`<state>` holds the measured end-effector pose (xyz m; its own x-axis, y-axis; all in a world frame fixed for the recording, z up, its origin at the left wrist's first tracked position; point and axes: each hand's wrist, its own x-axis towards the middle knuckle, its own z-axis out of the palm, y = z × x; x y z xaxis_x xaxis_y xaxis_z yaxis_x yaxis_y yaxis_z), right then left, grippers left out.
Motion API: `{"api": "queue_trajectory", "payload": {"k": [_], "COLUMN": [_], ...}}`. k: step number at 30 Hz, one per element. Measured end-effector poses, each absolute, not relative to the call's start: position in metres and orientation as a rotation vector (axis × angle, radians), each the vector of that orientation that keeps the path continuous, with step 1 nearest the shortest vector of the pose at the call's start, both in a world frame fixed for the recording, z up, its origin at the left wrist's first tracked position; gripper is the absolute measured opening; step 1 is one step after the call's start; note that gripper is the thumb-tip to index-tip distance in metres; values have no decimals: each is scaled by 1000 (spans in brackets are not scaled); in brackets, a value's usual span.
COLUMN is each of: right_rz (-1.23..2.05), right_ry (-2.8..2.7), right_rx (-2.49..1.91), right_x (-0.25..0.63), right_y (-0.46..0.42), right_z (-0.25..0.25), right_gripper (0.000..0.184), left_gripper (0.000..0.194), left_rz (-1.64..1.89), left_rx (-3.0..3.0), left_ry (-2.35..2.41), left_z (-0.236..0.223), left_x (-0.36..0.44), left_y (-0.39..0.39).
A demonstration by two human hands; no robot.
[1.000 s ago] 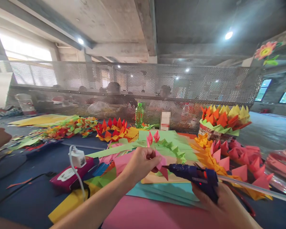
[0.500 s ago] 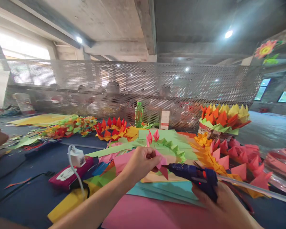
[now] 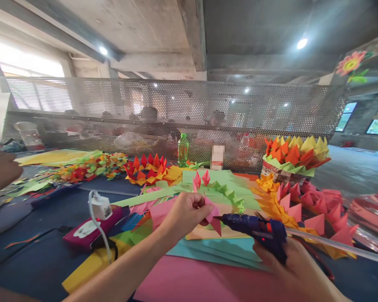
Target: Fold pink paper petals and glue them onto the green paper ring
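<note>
My left hand [image 3: 189,212] pinches a folded pink paper piece [image 3: 213,214] above the paper stacks in the middle. In my right hand [image 3: 286,256] is a dark blue glue gun [image 3: 255,226], its nozzle at the lower part of the pink paper. A small red light shows on its body, and a long clear glue stick [image 3: 337,245] runs out of its back to the right. Beneath lie teal paper sheets [image 3: 220,251] and a large pink sheet [image 3: 189,279]. Two pink folded paper buds [image 3: 201,179] stand just behind my left hand.
A magenta power strip [image 3: 82,235] with a white charger [image 3: 100,205] sits left. Behind are a green bottle [image 3: 183,151] and a perforated metal screen [image 3: 176,105]. Folded paper points [image 3: 315,224] lie right, near a basket of paper petals [image 3: 274,173]. Another person's hand [image 3: 3,170] is far left.
The other person's hand at the far left has come further into view. My hands, the pink paper and the glue gun hold nearly the same position.
</note>
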<state>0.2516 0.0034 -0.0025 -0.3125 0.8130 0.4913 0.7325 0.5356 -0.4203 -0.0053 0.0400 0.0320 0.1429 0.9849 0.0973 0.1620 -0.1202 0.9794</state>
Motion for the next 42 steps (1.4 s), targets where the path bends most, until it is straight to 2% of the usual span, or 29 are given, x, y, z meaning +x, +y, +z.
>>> {"api": "queue_trajectory", "payload": {"k": [4, 42], "right_rz": [188, 202], "right_ry": [-2084, -2005], "right_rx": [-1289, -1268], "right_x": [249, 248], "right_y": [1, 2], "right_z": [-2, -3], "right_gripper": [44, 39], "left_gripper": [18, 21], "left_rz": [1103, 1138], "left_rx": [1481, 1445], "left_ry": [1178, 1193], "left_z": [32, 45], "left_x": [-5, -16], "left_y": [38, 42]}}
